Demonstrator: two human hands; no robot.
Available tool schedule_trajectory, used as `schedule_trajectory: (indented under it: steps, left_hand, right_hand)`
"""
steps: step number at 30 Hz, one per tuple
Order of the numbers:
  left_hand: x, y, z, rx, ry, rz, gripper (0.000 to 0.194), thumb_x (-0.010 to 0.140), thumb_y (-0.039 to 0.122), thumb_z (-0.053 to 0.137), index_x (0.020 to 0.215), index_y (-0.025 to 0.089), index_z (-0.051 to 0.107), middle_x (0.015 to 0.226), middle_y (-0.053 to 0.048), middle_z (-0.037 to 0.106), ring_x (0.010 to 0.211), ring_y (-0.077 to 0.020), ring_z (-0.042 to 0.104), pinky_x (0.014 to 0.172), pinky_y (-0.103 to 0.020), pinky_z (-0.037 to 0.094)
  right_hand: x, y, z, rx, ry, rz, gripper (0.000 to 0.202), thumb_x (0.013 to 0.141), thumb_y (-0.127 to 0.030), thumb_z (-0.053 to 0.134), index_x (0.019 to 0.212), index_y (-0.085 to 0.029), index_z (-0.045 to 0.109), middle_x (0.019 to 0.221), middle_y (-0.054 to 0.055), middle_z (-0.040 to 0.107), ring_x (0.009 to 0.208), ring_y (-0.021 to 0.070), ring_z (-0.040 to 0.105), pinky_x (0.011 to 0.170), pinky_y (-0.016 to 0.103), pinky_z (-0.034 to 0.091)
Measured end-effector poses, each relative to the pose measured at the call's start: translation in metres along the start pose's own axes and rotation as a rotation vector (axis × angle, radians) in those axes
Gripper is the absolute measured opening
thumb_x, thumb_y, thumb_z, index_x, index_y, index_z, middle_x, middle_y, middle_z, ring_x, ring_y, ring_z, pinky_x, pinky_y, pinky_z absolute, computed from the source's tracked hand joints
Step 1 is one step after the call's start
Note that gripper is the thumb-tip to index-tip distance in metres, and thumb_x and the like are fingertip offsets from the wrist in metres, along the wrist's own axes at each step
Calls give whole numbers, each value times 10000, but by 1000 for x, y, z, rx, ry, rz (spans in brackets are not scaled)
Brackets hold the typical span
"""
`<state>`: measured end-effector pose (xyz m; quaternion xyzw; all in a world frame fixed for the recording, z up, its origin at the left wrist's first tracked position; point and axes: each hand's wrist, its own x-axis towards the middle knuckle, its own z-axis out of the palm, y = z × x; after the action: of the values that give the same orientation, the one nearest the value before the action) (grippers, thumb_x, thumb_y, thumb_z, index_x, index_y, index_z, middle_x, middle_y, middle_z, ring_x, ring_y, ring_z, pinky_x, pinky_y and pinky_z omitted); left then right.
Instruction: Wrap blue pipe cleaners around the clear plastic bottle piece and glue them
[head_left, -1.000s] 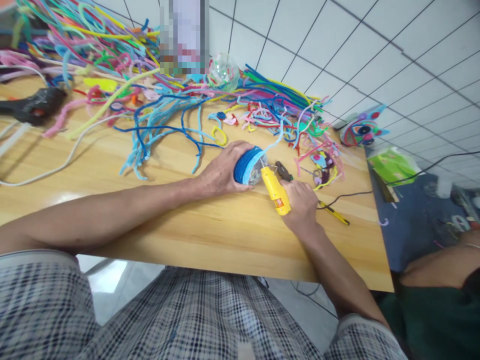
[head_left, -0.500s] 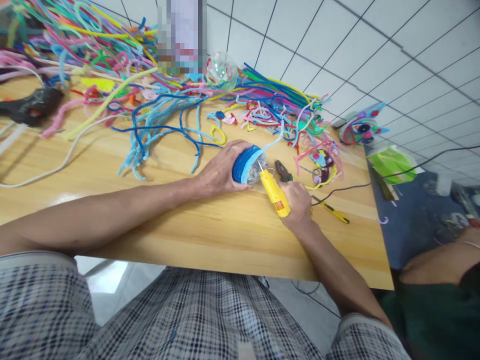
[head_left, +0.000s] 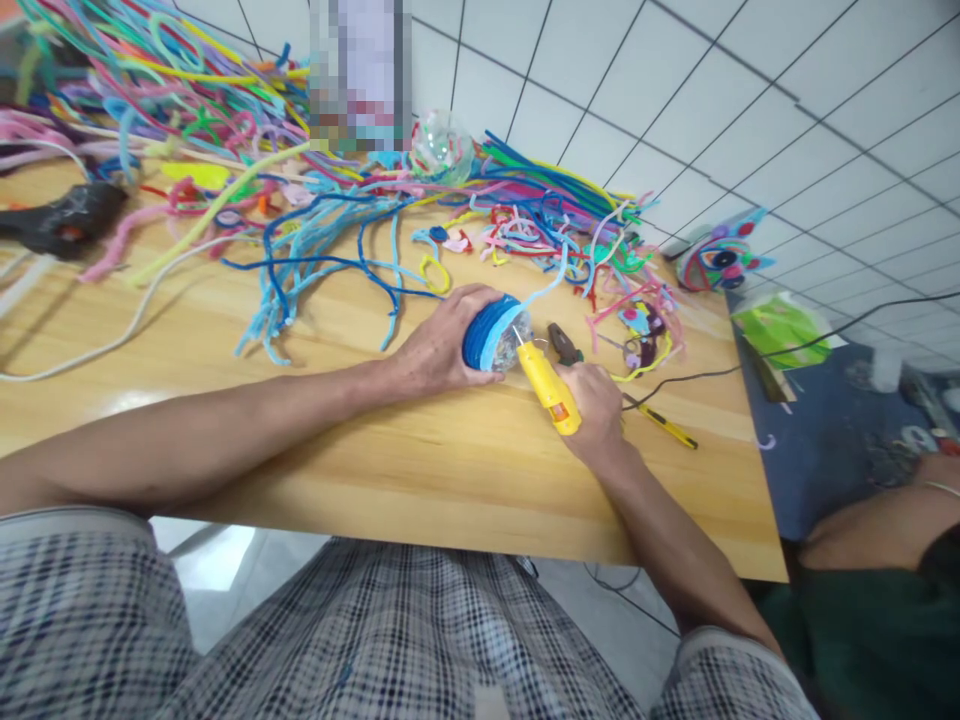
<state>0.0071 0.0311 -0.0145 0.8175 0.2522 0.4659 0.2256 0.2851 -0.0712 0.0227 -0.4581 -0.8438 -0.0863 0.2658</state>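
Note:
My left hand [head_left: 451,335] is wrapped round a clear rounded object [head_left: 508,350] banded with dark blue pipe cleaner [head_left: 480,333]. A light blue pipe cleaner [head_left: 553,279] runs along the edge of the band, its loose end sticking out to the upper right. In my right hand [head_left: 596,405] is a yellow glue gun [head_left: 550,388], with its thin tip at the clear part of the object; whether it touches cannot be told. Dark-jawed pliers [head_left: 564,343] lie just beyond my right hand.
Pipe cleaners [head_left: 315,225] cover the table's back and left. A black glue gun [head_left: 71,220] lies far left, a yellow cutter [head_left: 667,425] right of my right hand. A clear ball [head_left: 442,147] and a colourful mask-like piece [head_left: 724,258] stand behind. Someone's arm [head_left: 877,515] shows at right.
The glue gun's tip has shifted very slightly left and down along the clear part. My left hand keeps its hold on the wrapped object.

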Motion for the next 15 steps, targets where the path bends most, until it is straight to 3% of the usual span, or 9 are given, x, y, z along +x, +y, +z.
schedule_trajectory:
  steps: [7,12,15]
  left_hand:
    - [1,3,-2,21,-15,-14,1034,733,511,971,1597,262,461,1555,-190,622,1490,-413,615,1258,-633,543]
    - [2,8,-5,19,-66,-64,1029,736,502,966,1597,278,448,1574,-180,616,1517,-420,597,1281,-659,516]
    - [3,9,-6,28,-62,-63,1020,747,482,965,1601,278,445,1568,-179,616,1519,-419,596,1282,-663,519]
  right_hand:
    - [-3,3,1,6,50,27,390,1152,-415,397,1191,-205,723,861,80,709,818,263,624,775,408,461]
    - [-4,1,2,36,16,11,484,1157,-484,343,1175,-199,734,852,91,696,822,273,621,778,417,459]
    - [-1,1,2,48,50,10,422,1157,-453,391,1191,-197,724,870,87,704,822,265,620,769,408,446]
